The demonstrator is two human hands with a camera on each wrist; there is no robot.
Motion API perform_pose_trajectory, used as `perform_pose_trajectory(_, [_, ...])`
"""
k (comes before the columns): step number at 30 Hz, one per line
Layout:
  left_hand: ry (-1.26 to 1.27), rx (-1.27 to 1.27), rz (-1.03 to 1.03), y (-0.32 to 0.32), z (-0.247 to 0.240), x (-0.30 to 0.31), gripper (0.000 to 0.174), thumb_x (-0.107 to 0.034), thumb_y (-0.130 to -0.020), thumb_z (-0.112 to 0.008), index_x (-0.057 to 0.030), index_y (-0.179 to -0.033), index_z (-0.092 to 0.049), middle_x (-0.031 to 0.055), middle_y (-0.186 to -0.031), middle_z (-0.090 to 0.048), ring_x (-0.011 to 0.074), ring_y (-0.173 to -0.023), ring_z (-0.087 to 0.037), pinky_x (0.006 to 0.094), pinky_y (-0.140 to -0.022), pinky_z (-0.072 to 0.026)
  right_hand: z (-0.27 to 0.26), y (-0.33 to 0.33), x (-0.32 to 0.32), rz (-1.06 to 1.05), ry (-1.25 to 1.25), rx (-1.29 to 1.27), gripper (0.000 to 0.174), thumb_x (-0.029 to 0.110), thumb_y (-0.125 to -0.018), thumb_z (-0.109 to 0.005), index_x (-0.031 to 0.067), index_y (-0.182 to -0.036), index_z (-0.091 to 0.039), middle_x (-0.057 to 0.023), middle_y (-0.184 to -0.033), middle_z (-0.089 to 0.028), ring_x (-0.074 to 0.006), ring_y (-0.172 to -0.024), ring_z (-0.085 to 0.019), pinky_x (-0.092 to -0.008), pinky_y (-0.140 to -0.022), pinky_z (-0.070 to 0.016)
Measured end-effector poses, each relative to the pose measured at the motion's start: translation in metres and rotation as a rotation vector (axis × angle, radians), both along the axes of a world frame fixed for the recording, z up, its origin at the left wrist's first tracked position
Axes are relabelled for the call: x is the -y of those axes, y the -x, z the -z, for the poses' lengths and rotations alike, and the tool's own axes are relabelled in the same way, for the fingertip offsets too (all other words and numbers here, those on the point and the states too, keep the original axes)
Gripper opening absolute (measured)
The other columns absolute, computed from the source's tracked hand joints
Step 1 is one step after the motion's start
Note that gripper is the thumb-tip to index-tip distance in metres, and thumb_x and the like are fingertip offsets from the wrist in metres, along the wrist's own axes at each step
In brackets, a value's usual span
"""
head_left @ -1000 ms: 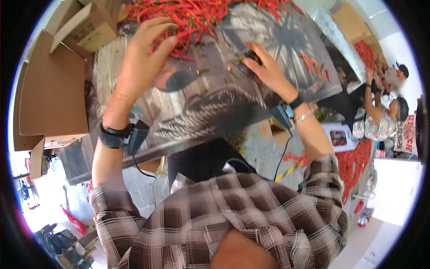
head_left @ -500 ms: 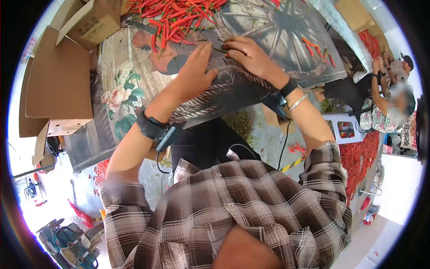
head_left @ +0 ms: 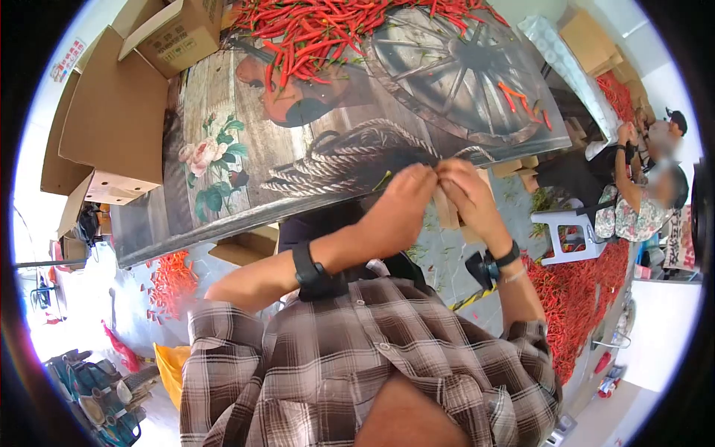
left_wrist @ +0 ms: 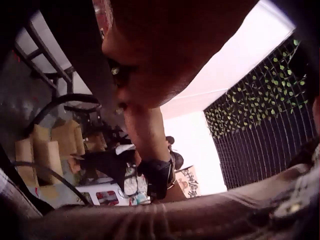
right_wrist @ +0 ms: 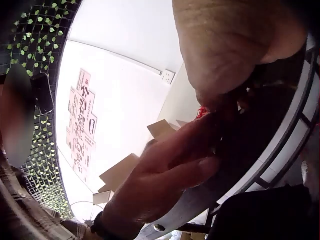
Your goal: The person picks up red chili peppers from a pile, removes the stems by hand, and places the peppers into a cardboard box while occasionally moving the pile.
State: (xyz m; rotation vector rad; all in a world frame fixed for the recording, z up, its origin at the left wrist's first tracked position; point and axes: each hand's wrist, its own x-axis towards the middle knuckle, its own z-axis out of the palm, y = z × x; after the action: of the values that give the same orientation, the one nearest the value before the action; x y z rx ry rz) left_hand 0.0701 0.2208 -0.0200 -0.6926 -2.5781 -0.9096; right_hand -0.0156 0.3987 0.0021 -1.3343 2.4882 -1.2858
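My left hand [head_left: 400, 207] and right hand [head_left: 469, 195] meet at the table's front edge, fingers bent and fingertips together. In the left wrist view, a small dark piece with a green tip, like a chili stem [left_wrist: 115, 70], shows at my left fingers. My left thumb and fingers [right_wrist: 200, 167] curve around a shadowed gap in the right wrist view. What my right fingers do there is hidden; I cannot tell whether they pinch anything. A yellow-green scrap [head_left: 382, 180] lies at the table edge beside my left hand. Red chilies [head_left: 313, 37] are heaped at the far side.
The printed table [head_left: 246, 179] carries several loose chilies [head_left: 521, 103] at its right. Open cardboard boxes [head_left: 115, 112] stand left. A white stool [head_left: 562, 232] and more red chilies [head_left: 588, 298] are on the floor at right, near two people [head_left: 648, 194].
Both hands have come back from the chili heap, swept together over the scattered stems, and moved to the table's front edge. The stems that lay mid-table are gone from there.
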Motion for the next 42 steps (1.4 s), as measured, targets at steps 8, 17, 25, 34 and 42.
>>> perform_pose_trajectory(8, [-0.304,0.217,0.370,-0.018,-0.010,-0.028,0.037,-0.006,-0.080,-0.058,-0.0021,-0.117,-0.053,0.0192,-0.112,-0.052,0.0358,-0.106,-0.051,0.0427,-0.091,-0.0434,0.001,-0.044,-0.064,0.214,-0.004,0.221,0.016,0.011,-0.090,-0.054,-0.0036,-0.089,-0.060,-0.0118,-0.094,-0.062,-0.0225,-0.091,-0.058,-0.0320,-0.081,-0.0448])
perform_pose_trajectory(17, [-0.239,0.046,-0.156,-0.009,-0.048,0.043,0.029,-0.015,-0.084,-0.062,-0.0026,-0.110,-0.058,0.0159,-0.106,-0.058,0.0334,-0.097,-0.057,0.0398,-0.084,-0.0451,-0.006,0.020,-0.014,0.311,0.280,0.294,0.023,0.018,-0.093,-0.053,-0.0035,-0.090,-0.060,-0.0037,-0.082,-0.063,-0.0087,-0.072,-0.053,-0.0235,-0.065,-0.0435])
perform_pose_trajectory(25, [-0.473,0.327,0.091,-0.036,-0.033,0.008,0.047,-0.017,-0.088,-0.061,-0.0017,-0.130,-0.044,0.0148,-0.119,-0.054,0.0234,-0.111,-0.054,0.0332,-0.093,-0.0438,0.024,0.050,0.001,0.336,0.471,0.328,0.026,0.023,-0.095,-0.052,0.0012,-0.086,-0.063,-0.0023,-0.079,-0.063,-0.0046,-0.066,-0.051,-0.0200,-0.058,-0.0425])
perform_pose_trajectory(34, [-0.461,0.255,-0.483,-0.020,-0.030,0.086,0.037,-0.030,-0.094,-0.051,0.0015,-0.075,-0.059,-0.0009,-0.063,-0.049,0.0076,-0.065,-0.046,0.0263,-0.061,-0.0406,0.023,0.047,0.004,0.348,0.471,0.277,0.027,0.024,-0.094,-0.052,0.0006,-0.086,-0.062,-0.0012,-0.077,-0.062,-0.0051,-0.066,-0.051,-0.0209,-0.057,-0.0426])
perform_pose_trajectory(42, [-0.625,0.226,-0.580,-0.032,-0.008,0.106,0.041,-0.030,-0.094,-0.051,0.0013,-0.069,-0.060,0.0022,-0.058,-0.051,0.0068,-0.059,-0.043,0.0258,-0.057,-0.0392,0.023,0.046,0.006,0.382,0.450,0.248,0.026,0.024,-0.094,-0.053,0.0009,-0.087,-0.063,-0.0007,-0.077,-0.063,-0.0051,-0.066,-0.052,-0.0212,-0.057,-0.0432])
